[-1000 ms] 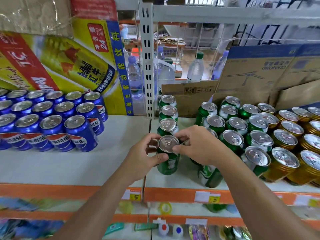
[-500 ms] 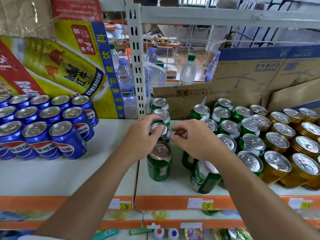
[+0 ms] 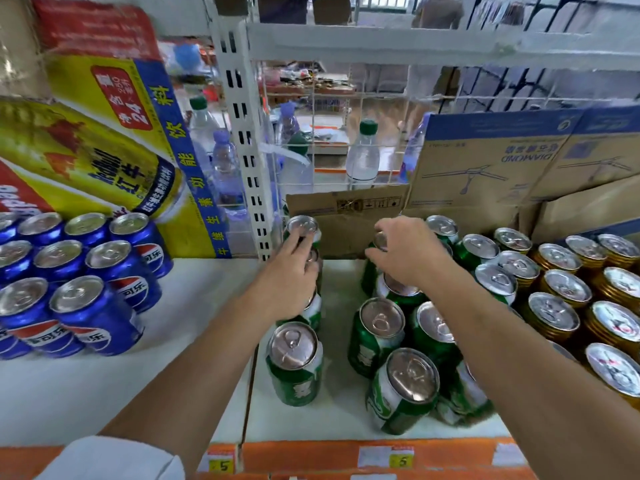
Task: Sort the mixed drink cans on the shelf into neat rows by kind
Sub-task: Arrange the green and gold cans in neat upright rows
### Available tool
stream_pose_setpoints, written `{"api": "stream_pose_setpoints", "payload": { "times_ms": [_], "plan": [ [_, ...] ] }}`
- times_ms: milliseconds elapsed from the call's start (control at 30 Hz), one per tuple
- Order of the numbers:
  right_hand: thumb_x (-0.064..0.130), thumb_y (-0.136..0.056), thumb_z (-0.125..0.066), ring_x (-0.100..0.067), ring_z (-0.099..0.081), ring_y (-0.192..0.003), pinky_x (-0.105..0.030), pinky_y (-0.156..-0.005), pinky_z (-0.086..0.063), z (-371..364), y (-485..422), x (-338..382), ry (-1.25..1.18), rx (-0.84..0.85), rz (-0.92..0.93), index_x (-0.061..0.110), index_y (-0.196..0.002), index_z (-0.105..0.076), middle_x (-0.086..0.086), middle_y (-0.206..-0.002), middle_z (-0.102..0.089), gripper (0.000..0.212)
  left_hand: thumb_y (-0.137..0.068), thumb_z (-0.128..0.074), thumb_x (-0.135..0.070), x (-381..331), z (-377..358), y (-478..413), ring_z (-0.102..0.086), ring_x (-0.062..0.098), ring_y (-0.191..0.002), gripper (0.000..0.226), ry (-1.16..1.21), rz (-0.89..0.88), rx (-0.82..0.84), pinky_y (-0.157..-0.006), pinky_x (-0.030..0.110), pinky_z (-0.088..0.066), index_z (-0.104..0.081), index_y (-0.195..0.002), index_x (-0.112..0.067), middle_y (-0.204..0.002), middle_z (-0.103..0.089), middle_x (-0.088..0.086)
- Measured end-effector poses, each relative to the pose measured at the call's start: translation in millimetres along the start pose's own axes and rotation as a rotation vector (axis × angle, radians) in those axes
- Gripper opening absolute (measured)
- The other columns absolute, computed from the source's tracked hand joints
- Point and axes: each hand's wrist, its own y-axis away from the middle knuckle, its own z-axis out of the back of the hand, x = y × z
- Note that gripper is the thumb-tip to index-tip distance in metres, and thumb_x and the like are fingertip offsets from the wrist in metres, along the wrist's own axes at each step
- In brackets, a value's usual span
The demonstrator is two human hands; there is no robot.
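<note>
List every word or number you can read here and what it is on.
"24": red patch on the yellow carton.
"红牛": can pictured on that carton.
"维生素功能饮料": its blue strip.
"可乐": blue cans.
"DIAMOND", upside down: cardboard box.
"5": price tags.
Lettering on the green cans: too blurred to read.

The green cans [image 3: 294,368] at the shelf's middle carry white bands and dull silver tops. Near the left edge, the blue cans [image 3: 97,323] show a red, white and blue wave mark. The gold cans [image 3: 554,320] at the right edge have silver tops, some marked red. The shelf [image 3: 104,393] is white, its front strip [image 3: 311,459] orange with yellow tags [image 3: 401,460]. The carton [image 3: 86,161] at the back left is yellow with red patches and a blue band of pale characters. The boxes [image 3: 485,168] at the back right are brown, topped blue.
</note>
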Motion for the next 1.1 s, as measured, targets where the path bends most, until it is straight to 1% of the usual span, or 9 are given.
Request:
{"api": "stream_pose_setpoints", "payload": {
  "times_ms": [100, 267, 367, 500, 667, 800, 867, 967, 1100],
  "plan": [
    [0.043, -0.088, -0.063, -0.031, -0.055, -0.104, -0.04, -0.086, -0.05, -3, -17, 2, 0.055, 0.087, 0.009, 0.013, -0.113, -0.059, -0.01, -0.109, -0.063, 0.039, -0.101, -0.04, -0.018, 5, 0, 1, -0.023, 0.034, -0.144, 0.045, -0.03, -0.062, -0.075, -0.115, 0.048, -0.026, -0.038, -0.145, -0.007, -0.157, -0.023, 0.015],
    [0.034, -0.087, -0.065, -0.035, -0.046, -0.112, -0.043, -0.092, -0.045, -10, -31, 5, 0.113, 0.081, 0.034, 0.012, -0.119, -0.057, -0.013, -0.117, -0.058, 0.039, -0.086, -0.049, 0.005, 22, -8, -4, -0.038, 0.056, -0.127, 0.02, -0.194, -0.273, -0.03, -0.093, 0.062, -0.046, -0.062, -0.083, 0.019, -0.133, -0.046, 0.038],
    [0.031, -0.088, -0.064, -0.037, -0.047, -0.109, -0.041, -0.084, -0.045, -11, -33, 0, 0.137, 0.137, -0.009, 0.013, -0.119, -0.057, -0.014, -0.114, -0.057, 0.037, -0.089, -0.052, 0.002, 19, -8, -1, -0.034, 0.054, -0.131, 0.021, -0.296, -0.333, -0.08, -0.093, 0.062, -0.047, -0.063, -0.091, 0.019, -0.134, -0.045, 0.037],
    [0.036, -0.083, -0.072, -0.03, -0.058, -0.095, -0.038, -0.079, -0.051, -8, -38, 4, 0.018, 0.102, 0.024, 0.012, -0.109, -0.063, -0.009, -0.103, -0.064, 0.036, -0.101, -0.027, -0.015, 12, 0, 1, -0.02, 0.034, -0.145, 0.044, -0.279, -0.269, -0.112, -0.113, 0.048, -0.033, -0.05, -0.133, 0.004, -0.154, -0.027, 0.019],
    [0.044, -0.085, -0.069, -0.026, -0.055, -0.085, -0.031, -0.07, -0.041, -9, -46, 14, -0.107, 0.0, 0.009, 0.012, -0.092, -0.066, -0.005, -0.086, -0.057, 0.033, -0.095, -0.023, -0.012, 19, -4, -1, -0.04, 0.054, -0.128, 0.051, -0.249, -0.264, -0.032, -0.088, 0.061, -0.05, -0.061, -0.087, 0.021, -0.126, -0.051, 0.037],
    [0.037, -0.088, -0.068, -0.02, -0.054, -0.086, -0.028, -0.07, -0.038, -9, -46, 18, -0.143, 0.041, 0.097, 0.014, -0.101, -0.067, -0.003, -0.092, -0.061, 0.027, -0.103, -0.027, -0.012, 8, 0, 0, -0.007, 0.03, -0.147, 0.043, -0.112, -0.173, -0.003, -0.114, 0.05, -0.028, -0.045, -0.13, 0.016, -0.152, -0.025, 0.02],
    [0.036, -0.087, -0.068, -0.019, -0.048, -0.092, -0.03, -0.075, -0.039, -7, -45, 14, -0.143, 0.068, 0.114, 0.016, -0.11, -0.067, -0.005, -0.102, -0.063, 0.03, -0.104, -0.028, -0.02, 8, 0, 0, -0.01, 0.018, -0.147, 0.047, 0.026, -0.05, 0.009, -0.115, 0.046, -0.025, -0.032, -0.145, 0.002, -0.156, -0.015, 0.005],
    [0.033, -0.086, -0.069, -0.023, -0.048, -0.103, -0.036, -0.085, -0.046, -4, -45, 8, -0.147, 0.119, 0.124, 0.017, -0.113, -0.066, -0.005, -0.108, -0.064, 0.032, -0.098, -0.026, -0.037, 8, -2, 0, -0.024, 0.018, -0.143, 0.056, 0.096, 0.038, 0.017, -0.111, 0.045, -0.031, -0.026, -0.149, -0.016, -0.158, -0.009, -0.005],
    [0.023, -0.083, -0.069, -0.024, -0.05, -0.101, -0.035, -0.081, -0.047, -5, -48, 10, -0.208, 0.073, 0.125, 0.015, -0.108, -0.067, -0.007, -0.105, -0.063, 0.026, -0.1, -0.024, -0.032, 5, 0, 2, -0.013, 0.016, -0.146, 0.055, 0.057, 0.006, 0.042, -0.114, 0.043, -0.029, -0.026, -0.149, -0.007, -0.158, -0.009, -0.001]
  ]
}}
